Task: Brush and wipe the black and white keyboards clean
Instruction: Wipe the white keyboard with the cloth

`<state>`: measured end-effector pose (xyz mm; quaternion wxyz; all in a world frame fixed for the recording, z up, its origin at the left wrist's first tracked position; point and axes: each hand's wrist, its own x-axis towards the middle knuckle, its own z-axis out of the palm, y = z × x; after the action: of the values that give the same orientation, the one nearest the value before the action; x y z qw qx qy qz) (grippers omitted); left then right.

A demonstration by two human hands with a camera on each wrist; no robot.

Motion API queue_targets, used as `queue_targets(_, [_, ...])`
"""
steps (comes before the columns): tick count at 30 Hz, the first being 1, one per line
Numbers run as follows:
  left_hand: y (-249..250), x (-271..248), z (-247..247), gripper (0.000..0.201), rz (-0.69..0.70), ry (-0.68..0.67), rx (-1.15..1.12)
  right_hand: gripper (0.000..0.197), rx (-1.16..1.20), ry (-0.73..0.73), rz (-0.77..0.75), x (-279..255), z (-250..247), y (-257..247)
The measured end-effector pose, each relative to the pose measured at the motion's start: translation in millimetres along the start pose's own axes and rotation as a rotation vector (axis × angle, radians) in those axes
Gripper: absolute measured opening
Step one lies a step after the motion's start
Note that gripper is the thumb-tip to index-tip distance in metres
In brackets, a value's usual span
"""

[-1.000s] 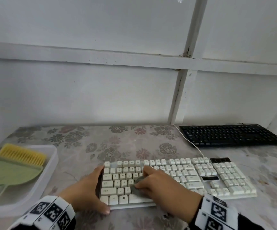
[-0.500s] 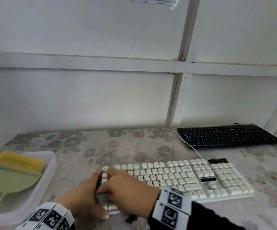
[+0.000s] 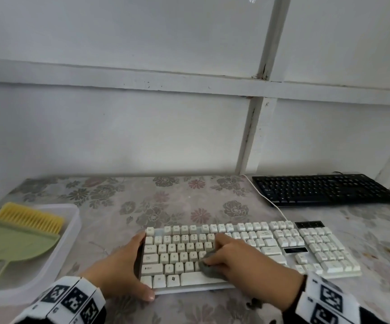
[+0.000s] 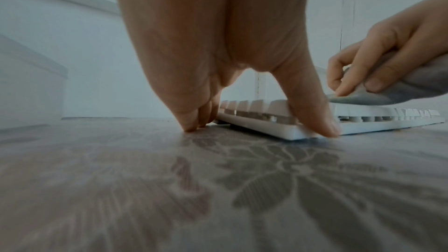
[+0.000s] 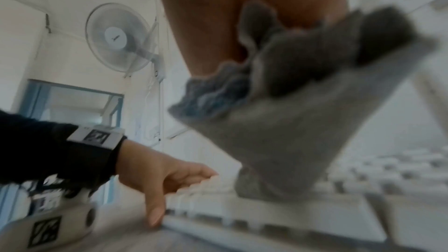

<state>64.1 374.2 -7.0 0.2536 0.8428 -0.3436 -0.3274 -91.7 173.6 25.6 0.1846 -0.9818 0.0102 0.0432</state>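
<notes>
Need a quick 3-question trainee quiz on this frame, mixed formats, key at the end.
1. True or false: the right hand holds a grey cloth on the white keyboard.
2. Where is the brush? A) in the left hand B) in the tray with the dustpan C) on the black keyboard
3. Fill in: the left hand rests against the white keyboard's ____ end.

Key: 1 true; 2 B; 3 left
</notes>
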Motion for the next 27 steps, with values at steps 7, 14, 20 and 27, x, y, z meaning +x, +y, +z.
queue_targets(7, [1.3, 1.3, -0.1, 0.125, -0.004, 0.003, 0.009, 0.026, 0.092, 0.081, -0.038, 16.6, -16.0, -32.2])
queue_targets(14, [-3.7, 3.9, -1.5, 0.129, 0.041, 0.000, -0.001, 0.027, -0.020, -0.033, -0.206, 54.8, 19.1, -67.6])
queue_targets(20, [3.4, -0.2, -2.2, 0.124, -0.013, -0.017, -0.017, 0.025, -0.032, -0.043, -0.041, 21.7, -2.6, -24.2])
queue_targets(27, [4.3, -1.8, -2.4, 0.127, -0.002, -0.026, 0.002, 0.026, -0.035, 0.049, 0.044, -9.0, -14.7, 4.6])
